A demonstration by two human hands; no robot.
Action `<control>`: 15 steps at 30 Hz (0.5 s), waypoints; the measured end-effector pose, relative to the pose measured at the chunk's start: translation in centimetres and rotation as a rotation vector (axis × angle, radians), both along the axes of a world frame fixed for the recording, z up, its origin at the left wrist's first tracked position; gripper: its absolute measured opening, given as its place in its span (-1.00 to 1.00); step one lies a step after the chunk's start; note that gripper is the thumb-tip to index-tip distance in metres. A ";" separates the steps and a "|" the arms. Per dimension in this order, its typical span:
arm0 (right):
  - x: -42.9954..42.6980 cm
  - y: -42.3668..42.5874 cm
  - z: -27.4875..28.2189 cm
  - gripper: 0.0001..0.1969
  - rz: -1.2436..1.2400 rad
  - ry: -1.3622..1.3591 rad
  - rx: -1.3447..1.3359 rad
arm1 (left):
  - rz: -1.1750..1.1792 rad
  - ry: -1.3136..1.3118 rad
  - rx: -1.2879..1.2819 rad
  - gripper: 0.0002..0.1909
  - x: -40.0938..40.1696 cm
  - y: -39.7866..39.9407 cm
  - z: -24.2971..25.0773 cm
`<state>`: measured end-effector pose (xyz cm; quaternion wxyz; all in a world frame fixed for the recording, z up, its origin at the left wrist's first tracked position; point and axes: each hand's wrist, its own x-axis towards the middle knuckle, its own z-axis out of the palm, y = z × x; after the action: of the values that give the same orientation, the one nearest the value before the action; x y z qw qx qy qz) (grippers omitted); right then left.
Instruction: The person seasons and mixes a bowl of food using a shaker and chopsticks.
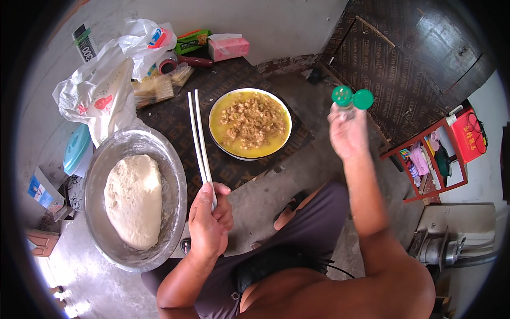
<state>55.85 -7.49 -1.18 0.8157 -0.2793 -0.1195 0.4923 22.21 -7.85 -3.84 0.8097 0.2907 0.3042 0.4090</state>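
Observation:
My left hand grips a pair of white chopsticks that point away from me, their tips up beside the bowl. Ground filling in yellow liquid fills a white bowl with a dark rim on the low table. Out to the right, past the table's edge, my right hand holds up a shaker jar with a green flip lid. Its lid is flipped back, showing the holes. Left of my left hand, a large pale lump of dough lies in a floury metal basin.
White plastic bags, a pink tissue pack and a green packet crowd the table's back left. A teal-lidded container stands behind the basin. At right is a red-framed shelf below a printed board.

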 end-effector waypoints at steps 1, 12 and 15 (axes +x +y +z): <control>1.1 0.2 1.0 -0.76 -0.156 -0.235 0.122 | -0.006 -0.003 0.002 -0.65 0.3 0.0 0.1; -4.7 9.8 1.2 -0.50 -0.363 -1.603 0.029 | -0.019 -0.015 0.023 -0.64 0.4 0.3 0.3; -3.7 10.0 2.3 -0.53 -0.297 -1.332 -0.030 | -0.017 -0.025 0.046 -0.64 0.4 0.6 0.5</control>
<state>52.19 2.49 1.13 0.6231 -0.5474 -0.5496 0.0997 22.64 -7.27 -3.30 0.8101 0.3067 0.2818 0.4126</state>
